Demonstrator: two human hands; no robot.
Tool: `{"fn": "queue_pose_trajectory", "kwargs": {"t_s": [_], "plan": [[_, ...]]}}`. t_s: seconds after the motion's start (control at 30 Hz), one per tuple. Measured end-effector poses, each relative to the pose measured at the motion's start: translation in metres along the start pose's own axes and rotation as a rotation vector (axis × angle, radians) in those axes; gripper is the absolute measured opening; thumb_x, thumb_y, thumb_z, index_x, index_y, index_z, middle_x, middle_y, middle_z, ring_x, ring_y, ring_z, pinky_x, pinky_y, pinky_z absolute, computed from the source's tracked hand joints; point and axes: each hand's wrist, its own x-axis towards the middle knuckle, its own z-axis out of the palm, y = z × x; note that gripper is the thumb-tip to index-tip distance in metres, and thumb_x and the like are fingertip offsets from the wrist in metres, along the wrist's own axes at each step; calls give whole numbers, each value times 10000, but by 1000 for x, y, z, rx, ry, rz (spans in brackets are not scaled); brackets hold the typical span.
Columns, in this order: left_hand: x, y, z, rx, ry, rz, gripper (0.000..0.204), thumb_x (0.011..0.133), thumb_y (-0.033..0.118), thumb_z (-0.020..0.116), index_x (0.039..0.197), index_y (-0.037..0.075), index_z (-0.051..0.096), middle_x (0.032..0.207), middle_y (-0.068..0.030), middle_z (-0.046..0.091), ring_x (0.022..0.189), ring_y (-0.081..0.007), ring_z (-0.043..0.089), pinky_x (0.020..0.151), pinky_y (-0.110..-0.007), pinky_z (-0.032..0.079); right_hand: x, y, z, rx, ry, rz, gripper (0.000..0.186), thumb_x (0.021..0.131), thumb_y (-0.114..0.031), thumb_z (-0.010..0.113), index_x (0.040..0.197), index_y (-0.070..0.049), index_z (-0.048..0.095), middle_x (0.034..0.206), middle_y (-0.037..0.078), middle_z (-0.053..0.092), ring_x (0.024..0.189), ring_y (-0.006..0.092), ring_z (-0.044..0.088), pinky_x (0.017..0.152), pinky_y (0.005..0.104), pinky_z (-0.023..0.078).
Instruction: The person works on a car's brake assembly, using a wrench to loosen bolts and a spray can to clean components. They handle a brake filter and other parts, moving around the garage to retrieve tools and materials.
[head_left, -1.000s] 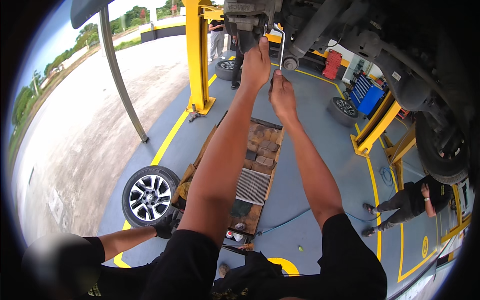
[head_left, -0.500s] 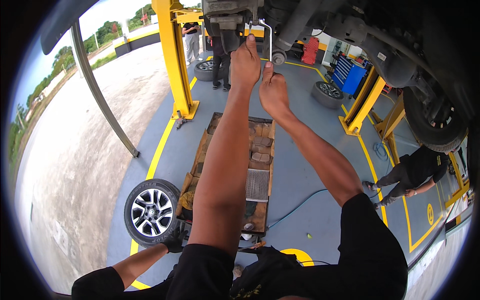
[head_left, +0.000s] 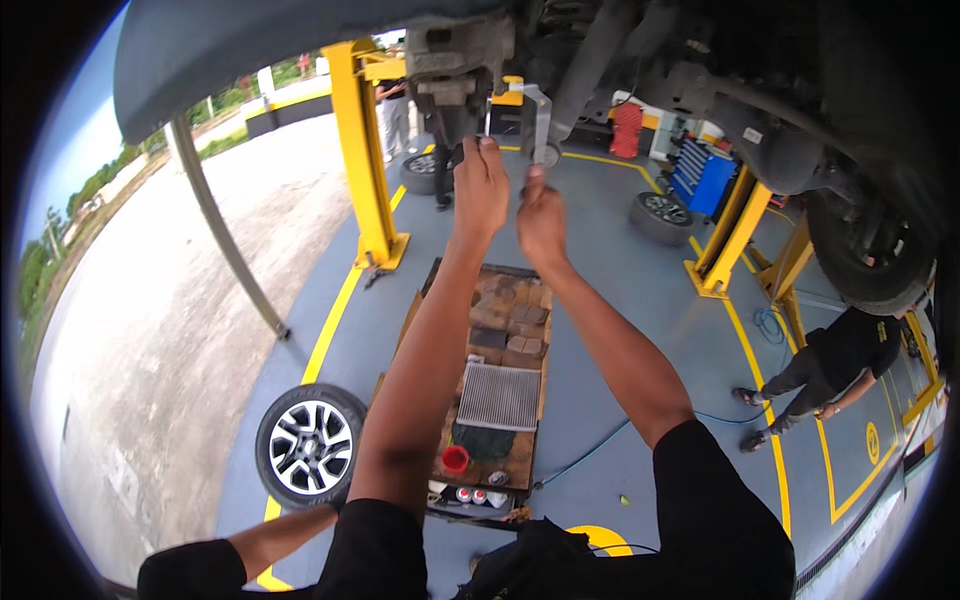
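Raised overhead, my right hand (head_left: 542, 215) is closed on the lower end of a silver wrench (head_left: 543, 120) with a bent upper end. That upper end is beside the brake caliper assembly (head_left: 452, 65) under the lifted vehicle; motion blur hides whether it touches. My left hand (head_left: 480, 195), just left of the wrench and below the caliper, is closed. Something dark shows at its fingertips, too blurred to name.
Below my arms stands a tool cart (head_left: 545, 385) with brake pads (head_left: 525, 345), a pleated filter (head_left: 500, 397) and a red cup (head_left: 455, 459). A wheel (head_left: 311, 445) and another person's arm (head_left: 275, 537) are at lower left. A yellow lift post (head_left: 365, 160) rises ahead. Another person (head_left: 845, 345) stands right.
Both hands have come lower in the picture, and my left hand has drawn away from the caliper. The wrench has shifted down with my right hand. More of the cart shows.
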Motion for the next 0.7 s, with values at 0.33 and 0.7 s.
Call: {"fn": "queue_pose_trajectory", "kwargs": {"t_s": [0.33, 0.7], "plan": [[153, 116, -130, 716, 31, 706, 169, 1055, 186, 592, 1069, 57, 701, 943, -208, 765, 887, -383, 759, 767, -493, 584, 29, -40, -74, -38, -62, -155, 326, 1128, -245, 505, 1072, 54, 623, 942, 321, 708, 877, 513, 692, 754, 560, 521], [201, 181, -93, 1219, -43, 485, 169, 899, 221, 733, 928, 59, 770, 928, -176, 795, 930, -374, 788, 800, -493, 625, 84, -89, -139, -396, -105, -275, 251, 1076, -205, 545, 1038, 32, 621, 902, 302, 711, 953, 528, 688, 859, 602, 507]]}}
